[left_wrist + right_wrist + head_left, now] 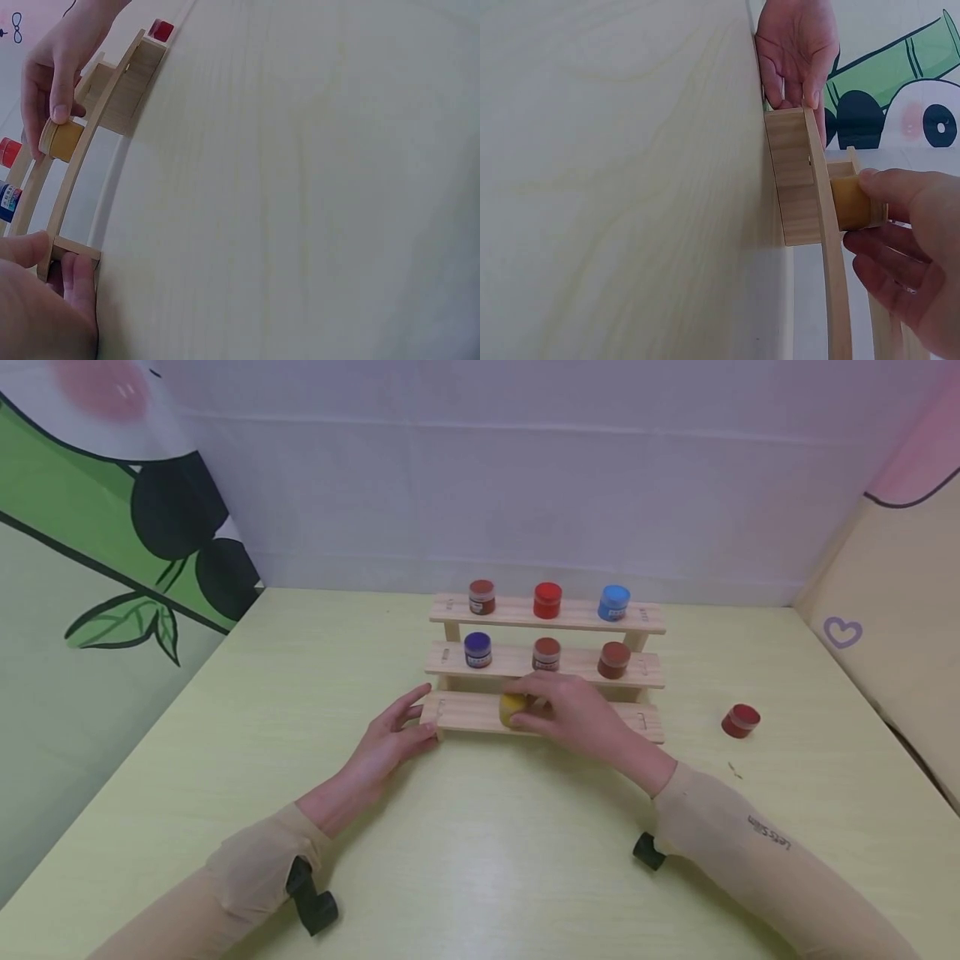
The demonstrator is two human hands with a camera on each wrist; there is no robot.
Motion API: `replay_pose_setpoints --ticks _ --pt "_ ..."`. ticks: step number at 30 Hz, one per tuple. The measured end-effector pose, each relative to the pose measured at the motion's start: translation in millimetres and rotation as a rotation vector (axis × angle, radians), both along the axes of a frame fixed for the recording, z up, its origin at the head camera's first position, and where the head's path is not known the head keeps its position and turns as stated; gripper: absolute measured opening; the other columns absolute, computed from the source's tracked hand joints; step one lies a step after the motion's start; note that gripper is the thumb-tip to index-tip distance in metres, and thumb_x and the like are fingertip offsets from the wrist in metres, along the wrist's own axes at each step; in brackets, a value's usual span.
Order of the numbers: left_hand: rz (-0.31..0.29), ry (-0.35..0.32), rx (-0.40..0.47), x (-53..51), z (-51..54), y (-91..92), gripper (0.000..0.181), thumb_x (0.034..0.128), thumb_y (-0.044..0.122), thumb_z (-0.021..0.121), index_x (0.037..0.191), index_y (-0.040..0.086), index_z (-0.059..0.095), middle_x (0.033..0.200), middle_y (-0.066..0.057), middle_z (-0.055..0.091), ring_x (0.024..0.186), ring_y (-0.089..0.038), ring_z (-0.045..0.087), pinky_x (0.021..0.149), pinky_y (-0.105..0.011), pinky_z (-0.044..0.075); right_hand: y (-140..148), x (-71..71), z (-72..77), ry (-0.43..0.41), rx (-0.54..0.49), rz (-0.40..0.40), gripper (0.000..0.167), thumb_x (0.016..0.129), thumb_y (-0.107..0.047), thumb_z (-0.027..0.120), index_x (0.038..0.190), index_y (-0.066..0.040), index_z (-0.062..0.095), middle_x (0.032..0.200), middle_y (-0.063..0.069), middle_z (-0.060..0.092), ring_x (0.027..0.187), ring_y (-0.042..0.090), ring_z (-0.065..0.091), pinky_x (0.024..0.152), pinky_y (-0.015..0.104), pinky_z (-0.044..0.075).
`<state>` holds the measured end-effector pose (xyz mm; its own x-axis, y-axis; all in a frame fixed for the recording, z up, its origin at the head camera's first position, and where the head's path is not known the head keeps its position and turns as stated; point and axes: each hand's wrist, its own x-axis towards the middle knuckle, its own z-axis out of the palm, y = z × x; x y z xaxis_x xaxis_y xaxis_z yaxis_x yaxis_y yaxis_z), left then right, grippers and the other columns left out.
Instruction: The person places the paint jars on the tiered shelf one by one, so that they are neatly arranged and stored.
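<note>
A three-tier wooden rack (468, 714) stands on the table. My right hand (573, 710) pinches a yellow paint jar (512, 708) between thumb and fingers at the lowest step; in the right wrist view the jar (850, 204) meets the board. At the rack's left end my left hand (382, 747) grips the lowest step, thumb on top and fingers (79, 289) under the board. The middle step bears a dark blue jar (477, 650) and two brownish-red jars, one of them (614, 660) at the right. On the top step are a brown-red jar (482, 597), a red jar (547, 601) and a blue jar (613, 603).
A dark red jar (741, 721) lies on the table right of the rack, tilted. Close to it is a small yellowish scrap (735, 770). A pale cloth wall (525, 493) rises behind the rack, with printed panels at both sides.
</note>
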<state>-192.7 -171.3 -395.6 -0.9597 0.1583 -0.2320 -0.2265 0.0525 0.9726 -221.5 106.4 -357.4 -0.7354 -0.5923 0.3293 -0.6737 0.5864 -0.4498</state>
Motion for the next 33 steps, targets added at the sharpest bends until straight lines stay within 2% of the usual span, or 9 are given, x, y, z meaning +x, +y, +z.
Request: replay_pose_setpoints --ticks 24,33 --pt "-0.003 0.007 0.016 -1.3 -1.3 -0.5 0.064 0.0997 0.008 0.056 0.156 0.024 0.030 0.149 -0.016 0.040 0.106 -0.008 0.061 0.098 -0.022 0.055 0.9 -1.4 -1.3 -0.035 0.000 -0.001 0.042 0.088 -0.022 0.076 0.128 -0.014 0.067 0.109 -0.001 0.073 0.093 0.012 0.069 0.082 0.027 0.062" --pt "0.002 -0.003 0.010 0.5 0.9 0.1 0.064 0.0998 0.008 0.055 0.156 0.025 0.030 0.149 -0.015 0.040 0.107 -0.009 0.061 0.097 -0.021 0.055 8.4 3.5 3.2 -0.050 -0.009 0.005 0.049 0.087 -0.020 0.077 0.134 -0.017 0.063 0.114 0.000 0.073 0.094 0.013 0.072 0.082 0.029 0.062"
